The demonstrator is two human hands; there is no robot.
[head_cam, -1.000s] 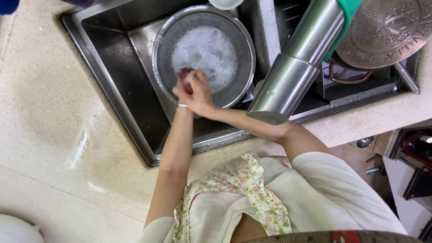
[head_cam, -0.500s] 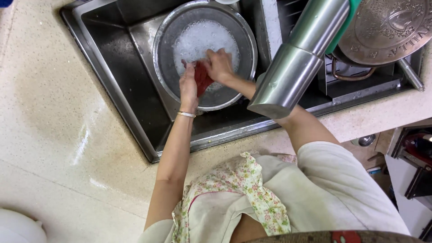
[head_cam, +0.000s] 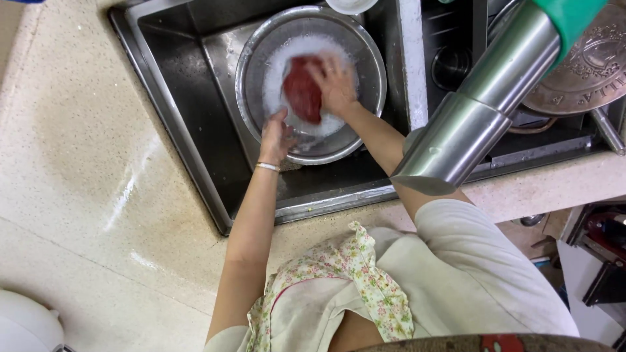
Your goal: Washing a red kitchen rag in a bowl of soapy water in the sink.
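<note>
Right hand (head_cam: 336, 81) pressed flat, fingers spread, on a red scrub cloth (head_cam: 302, 98) inside the soapy steel bowl (head_cam: 365, 114) sitting in the sink (head_cam: 195, 150); left hand (head_cam: 277, 137) curled round the bowl's near rim, steadying it. Scrubbing looked mid-way, suds covering the bowl floor. Judged next: rim and walls need wiping with a firm left-hand hold.
</note>
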